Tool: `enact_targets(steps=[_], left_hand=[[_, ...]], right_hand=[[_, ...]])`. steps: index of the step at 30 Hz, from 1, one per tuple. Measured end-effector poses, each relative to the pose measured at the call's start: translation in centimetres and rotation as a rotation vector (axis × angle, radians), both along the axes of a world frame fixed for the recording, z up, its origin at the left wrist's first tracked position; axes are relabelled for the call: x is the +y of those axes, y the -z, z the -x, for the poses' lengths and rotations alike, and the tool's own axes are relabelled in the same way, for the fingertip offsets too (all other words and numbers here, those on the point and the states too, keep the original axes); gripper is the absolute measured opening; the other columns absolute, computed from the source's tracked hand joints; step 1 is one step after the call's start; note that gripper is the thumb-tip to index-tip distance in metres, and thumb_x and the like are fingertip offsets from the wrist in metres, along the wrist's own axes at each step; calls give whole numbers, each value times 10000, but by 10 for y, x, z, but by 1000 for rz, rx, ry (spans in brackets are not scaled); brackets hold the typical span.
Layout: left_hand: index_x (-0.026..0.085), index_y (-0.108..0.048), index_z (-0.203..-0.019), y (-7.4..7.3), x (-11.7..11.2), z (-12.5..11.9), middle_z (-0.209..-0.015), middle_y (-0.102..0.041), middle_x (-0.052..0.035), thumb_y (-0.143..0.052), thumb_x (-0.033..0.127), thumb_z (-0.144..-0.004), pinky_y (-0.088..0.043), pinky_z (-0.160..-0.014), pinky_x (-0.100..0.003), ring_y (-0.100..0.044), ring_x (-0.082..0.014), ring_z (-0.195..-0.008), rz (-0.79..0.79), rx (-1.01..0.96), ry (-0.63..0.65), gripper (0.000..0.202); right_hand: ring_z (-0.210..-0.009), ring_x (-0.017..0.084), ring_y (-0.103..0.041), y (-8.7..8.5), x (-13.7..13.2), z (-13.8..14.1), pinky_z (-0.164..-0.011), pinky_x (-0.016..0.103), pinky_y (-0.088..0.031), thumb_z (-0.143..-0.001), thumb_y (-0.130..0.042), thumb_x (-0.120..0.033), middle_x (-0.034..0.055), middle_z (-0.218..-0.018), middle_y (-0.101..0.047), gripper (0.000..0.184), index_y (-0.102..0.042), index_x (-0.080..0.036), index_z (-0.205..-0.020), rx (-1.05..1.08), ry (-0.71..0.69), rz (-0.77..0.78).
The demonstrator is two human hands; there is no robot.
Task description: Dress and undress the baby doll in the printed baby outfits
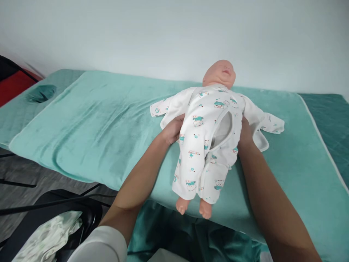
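A baby doll (219,72) lies on its back, its head toward the wall and its bare feet at the bed's near edge. It wears a white jacket (252,109) with sleeves spread to both sides and white printed trousers (193,153) with an oval opening at the front. My left hand (173,130) grips the doll's side at waist height, its fingertips hidden behind the clothing. On the opposite side my right hand (245,133) holds the doll's waist, with most of its fingers tucked out of sight behind the body.
Under the doll a light green cover (109,120) is spread over a massage bed (327,116) with a face hole (40,94). A white wall (136,40) stands behind. At lower left, a crumpled printed cloth (49,238) rests on a black chair (71,198).
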State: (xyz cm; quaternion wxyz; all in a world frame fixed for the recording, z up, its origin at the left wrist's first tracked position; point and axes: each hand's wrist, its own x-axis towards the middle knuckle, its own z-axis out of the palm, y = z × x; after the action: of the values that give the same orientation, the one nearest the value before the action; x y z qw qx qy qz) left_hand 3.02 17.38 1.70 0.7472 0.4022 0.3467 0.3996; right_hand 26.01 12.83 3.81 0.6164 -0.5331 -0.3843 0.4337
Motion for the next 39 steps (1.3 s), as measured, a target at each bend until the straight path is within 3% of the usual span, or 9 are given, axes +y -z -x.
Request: enact_targets(steps=[8, 12, 18, 22, 26, 30, 34, 39], left_hand=[[184, -757, -889, -25, -13, -13, -958, -801, -36, -837, 382, -650, -554, -1030, -457, -685, -326, -1139, -28, 11, -145, 320], [236, -756, -964, -19, -14, -10, -1022, -800, 3, -802, 312, -716, -476, -1130, -420, -618, -309, -1265, -57, -15, -158, 263], [231, -760, -915, -8, -7, -5, -1078, -794, -29, -812, 441, -729, -490, -1098, -453, -643, -326, -1221, -137, 69, -103, 285], [217, -766, -983, -12, -8, -7, -1095, -788, -53, -818, 438, -702, -503, -1087, -443, -643, -320, -1237, -203, 126, -108, 361], [236, -751, -1111, -19, -12, -9, -1227, -754, -44, -790, 412, -724, -469, -1137, -421, -580, -304, -1341, -261, 148, -148, 427], [248, -757, -1079, -17, -11, -11, -1200, -757, -35, -720, 379, -795, -489, -1118, -364, -601, -266, -1320, -224, 117, -177, 315], [282, -768, -1045, -15, -9, -14, -1155, -768, -4, -703, 348, -804, -493, -1105, -326, -596, -250, -1320, -203, 115, -238, 258], [258, -784, -988, -24, -11, -19, -1056, -782, 8, -677, 329, -821, -518, -1059, -341, -654, -249, -1200, -182, 94, -244, 211]], right_hand=[[-1187, 304, -658, 5, 4, -2, -1022, 469, -564, -627, -870, -554, 3, -995, -775, 329, -747, -299, -794, -87, -79, -54], [-1198, 295, -655, 8, 5, -6, -1016, 478, -570, -676, -847, -525, -1, -1045, -770, 291, -761, -297, -835, -73, -147, -59], [-1170, 311, -661, -6, 0, -3, -1079, 530, -519, -629, -867, -518, 9, -977, -780, 307, -758, -283, -794, -190, -177, -40], [-1219, 324, -637, -10, -1, -5, -1160, 500, -446, -669, -836, -519, 46, -1044, -774, 319, -767, -267, -851, -233, -147, -50], [-1306, 341, -576, -7, 1, -11, -1208, 431, -382, -691, -828, -492, 74, -1130, -762, 293, -765, -250, -844, -378, -205, -106], [-1387, 367, -495, -5, 3, -12, -1231, 461, -333, -685, -821, -505, 77, -1141, -761, 303, -757, -241, -820, -377, -194, -89], [-1343, 365, -536, -5, 5, -10, -1191, 462, -391, -671, -813, -498, 92, -1139, -760, 317, -750, -232, -832, -364, -162, -96], [-1289, 344, -576, -4, 5, -6, -1132, 445, -455, -693, -773, -506, 90, -1091, -762, 314, -714, -231, -833, -309, -48, -66]])
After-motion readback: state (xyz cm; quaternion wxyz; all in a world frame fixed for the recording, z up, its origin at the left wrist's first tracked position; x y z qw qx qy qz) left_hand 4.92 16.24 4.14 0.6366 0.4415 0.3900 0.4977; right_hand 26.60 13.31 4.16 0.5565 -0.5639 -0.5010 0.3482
